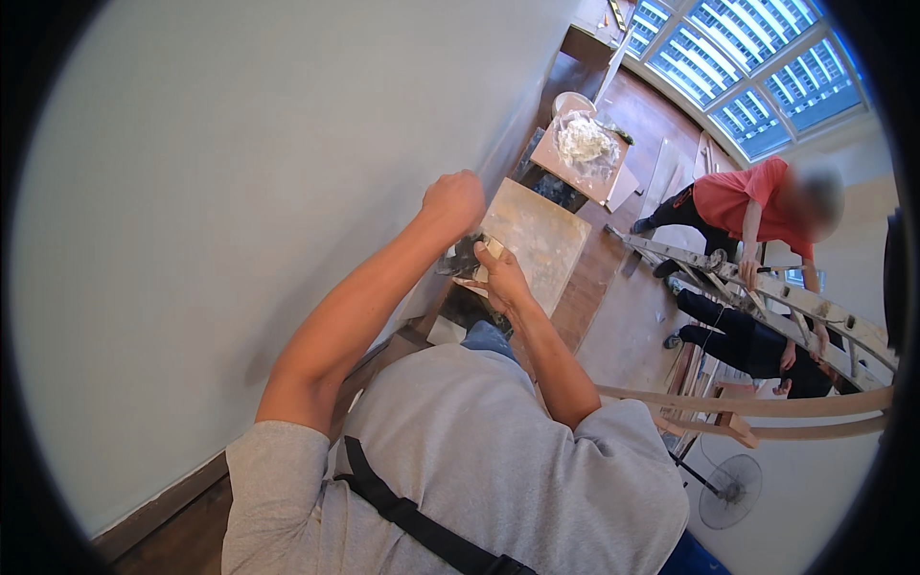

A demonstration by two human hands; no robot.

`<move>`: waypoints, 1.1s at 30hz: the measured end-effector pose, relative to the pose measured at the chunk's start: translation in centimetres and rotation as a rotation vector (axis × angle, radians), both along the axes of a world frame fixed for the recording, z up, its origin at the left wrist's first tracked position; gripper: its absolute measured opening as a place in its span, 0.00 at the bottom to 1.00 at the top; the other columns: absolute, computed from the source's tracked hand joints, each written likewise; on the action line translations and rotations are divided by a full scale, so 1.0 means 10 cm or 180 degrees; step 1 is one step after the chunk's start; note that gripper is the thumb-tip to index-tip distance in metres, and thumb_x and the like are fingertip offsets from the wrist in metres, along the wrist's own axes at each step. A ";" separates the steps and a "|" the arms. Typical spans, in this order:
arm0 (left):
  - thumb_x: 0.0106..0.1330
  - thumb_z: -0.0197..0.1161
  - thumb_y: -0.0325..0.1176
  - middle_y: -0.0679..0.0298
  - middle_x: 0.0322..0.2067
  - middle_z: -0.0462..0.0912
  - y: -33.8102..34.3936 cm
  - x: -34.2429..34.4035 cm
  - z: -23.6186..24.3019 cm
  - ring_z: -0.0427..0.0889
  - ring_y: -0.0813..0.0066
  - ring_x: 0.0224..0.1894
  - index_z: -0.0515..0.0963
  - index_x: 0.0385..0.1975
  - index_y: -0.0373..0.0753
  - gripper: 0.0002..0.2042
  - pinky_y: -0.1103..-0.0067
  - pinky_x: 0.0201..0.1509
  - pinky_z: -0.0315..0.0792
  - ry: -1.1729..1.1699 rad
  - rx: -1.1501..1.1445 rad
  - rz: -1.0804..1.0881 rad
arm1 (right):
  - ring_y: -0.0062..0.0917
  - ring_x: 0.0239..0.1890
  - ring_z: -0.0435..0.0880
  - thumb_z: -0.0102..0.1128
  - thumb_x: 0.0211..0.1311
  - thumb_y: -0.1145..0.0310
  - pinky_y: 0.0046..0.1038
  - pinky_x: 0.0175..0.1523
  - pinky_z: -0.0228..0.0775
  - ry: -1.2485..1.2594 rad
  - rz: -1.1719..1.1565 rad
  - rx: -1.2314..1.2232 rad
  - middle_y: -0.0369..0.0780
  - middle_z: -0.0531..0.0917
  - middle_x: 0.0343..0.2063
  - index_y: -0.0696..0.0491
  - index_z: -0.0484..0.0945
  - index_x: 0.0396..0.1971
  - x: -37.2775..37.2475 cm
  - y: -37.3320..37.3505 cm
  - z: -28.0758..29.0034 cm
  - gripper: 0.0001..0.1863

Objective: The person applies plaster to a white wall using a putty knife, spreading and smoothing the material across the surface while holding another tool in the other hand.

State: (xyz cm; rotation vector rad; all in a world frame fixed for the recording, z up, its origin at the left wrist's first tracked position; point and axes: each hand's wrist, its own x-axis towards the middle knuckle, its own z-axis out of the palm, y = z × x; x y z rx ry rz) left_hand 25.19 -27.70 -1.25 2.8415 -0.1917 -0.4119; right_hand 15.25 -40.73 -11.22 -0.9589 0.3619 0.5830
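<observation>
My left hand (pixel 453 202) is closed in a fist, raised close beside the pale wall (pixel 230 182). Its fingers face away, so what they hold, if anything, is hidden. Just below it, my right hand (pixel 504 280) is closed with its thumb on top of a small pale, flat-edged piece (pixel 492 247); its exact kind is unclear. A dark, shiny item (pixel 458 257) lies beside that piece, partly covered by my hands. Under and beyond both hands is a smudged, dusty square board (pixel 539 230).
Farther off, white putty-like material in clear plastic (pixel 585 142) lies on another board (pixel 599 187). At right, a person in a red shirt (pixel 743 201) grips a ladder (pixel 805 307), with another person in dark clothes (pixel 747 335) near it. A fan (pixel 733 491) stands lower right.
</observation>
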 end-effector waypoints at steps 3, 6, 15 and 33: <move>0.64 0.54 0.25 0.42 0.33 0.85 -0.03 0.15 -0.19 0.86 0.40 0.39 0.73 0.39 0.26 0.09 0.58 0.44 0.80 -0.0261 0.0063 0.0023 | 0.26 0.42 0.87 0.55 0.76 0.61 0.35 0.42 0.86 0.0058 0.0317 0.0389 0.38 0.85 0.45 0.55 0.73 0.58 0.02 -0.10 -0.03 0.18; 0.65 0.54 0.26 0.43 0.30 0.85 -0.03 0.23 -0.14 0.85 0.41 0.35 0.71 0.41 0.27 0.09 0.56 0.40 0.79 -0.0643 -0.0066 0.0124 | 0.29 0.46 0.87 0.52 0.77 0.61 0.38 0.45 0.86 0.0114 0.0683 0.0780 0.40 0.84 0.49 0.55 0.70 0.61 -0.01 -0.16 0.01 0.19; 0.76 0.49 0.33 0.56 0.24 0.81 0.60 -1.45 1.45 0.82 0.61 0.23 0.72 0.53 0.33 0.13 0.69 0.30 0.74 -0.1708 -0.1334 0.0813 | 0.29 0.50 0.86 0.46 0.79 0.60 0.42 0.51 0.83 0.0219 0.0413 0.0960 0.39 0.82 0.52 0.50 0.67 0.64 -0.02 0.38 -0.78 0.20; 0.68 0.48 0.32 0.46 0.21 0.79 2.55 -5.05 1.72 0.69 0.63 0.15 0.69 0.39 0.30 0.11 0.70 0.21 0.62 -0.4825 0.0214 0.0841 | 0.33 0.48 0.85 0.42 0.79 0.55 0.44 0.46 0.84 0.0546 0.0052 -0.0467 0.40 0.80 0.52 0.47 0.67 0.63 0.07 1.81 -1.05 0.20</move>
